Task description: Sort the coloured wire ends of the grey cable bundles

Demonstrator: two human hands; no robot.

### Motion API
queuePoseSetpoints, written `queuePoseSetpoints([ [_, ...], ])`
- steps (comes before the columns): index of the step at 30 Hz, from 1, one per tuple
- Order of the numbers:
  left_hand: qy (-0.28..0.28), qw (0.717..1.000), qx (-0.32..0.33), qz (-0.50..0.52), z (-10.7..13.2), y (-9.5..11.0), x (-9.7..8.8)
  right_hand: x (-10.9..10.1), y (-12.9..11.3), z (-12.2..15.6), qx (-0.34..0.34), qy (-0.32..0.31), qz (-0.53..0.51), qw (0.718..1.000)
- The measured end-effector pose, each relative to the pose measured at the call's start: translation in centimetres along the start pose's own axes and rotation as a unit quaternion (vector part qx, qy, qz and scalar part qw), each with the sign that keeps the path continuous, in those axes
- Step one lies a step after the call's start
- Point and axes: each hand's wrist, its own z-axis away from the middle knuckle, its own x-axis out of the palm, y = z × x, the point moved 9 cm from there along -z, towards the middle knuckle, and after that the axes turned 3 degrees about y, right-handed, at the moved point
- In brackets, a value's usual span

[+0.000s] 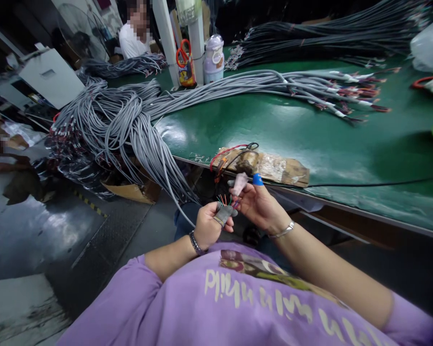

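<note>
My left hand (pixel 210 225) is closed round the end of a grey cable (pixel 183 211), with a dark covering on its thumb. Thin coloured wires (pixel 222 198), orange, red and green among them, fan out above the grip. Close beside it, my right hand (pixel 257 204) pinches at a bluish-purple wire (pixel 235 204) from the same end. One finger of that hand wears a whitish-pink wrap (pixel 240 183) and another a blue wrap (pixel 257 179). The exact contact of the right fingertips is small and partly hidden.
A large bundle of grey cables (pixel 130 115) drapes over the green table (pixel 202 125). On its front edge lies a taped cardboard piece (pixel 285 169) with red and black leads. Red-handled scissors (pixel 184 53), a lilac bottle (pixel 214 60) and black cables (pixel 310 41) are farther back.
</note>
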Motion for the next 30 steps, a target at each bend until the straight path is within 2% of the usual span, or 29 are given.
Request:
queuePoseSetpoints([
  [5,0.003,1.0,-0.004,-0.018,0.1,-0.1,-0.3,-0.3,0.6,1.8,0.039,-0.031,0.111,0.993],
  [11,-0.013,0.997,0.003,-0.07,0.3,0.8,0.5,-0.3,-0.8,3.2,-0.082,0.018,0.261,0.962],
  [16,-0.073,0.992,-0.046,-0.09,0.0,0.0,1.3,0.7,-1.5,3.2,-0.098,0.002,0.323,0.941],
  [21,-0.104,0.986,-0.084,-0.096,-0.2,-0.9,1.2,1.1,-1.4,3.3,-0.098,-0.008,0.352,0.931],
  [24,-0.088,0.99,-0.057,-0.099,0.0,-0.2,1.1,1.0,-1.5,3.4,-0.112,0.005,0.353,0.929],
  [30,-0.05,0.996,-0.02,-0.077,0.2,0.6,0.9,0.4,-1.4,3.4,-0.136,0.022,0.302,0.943],
])
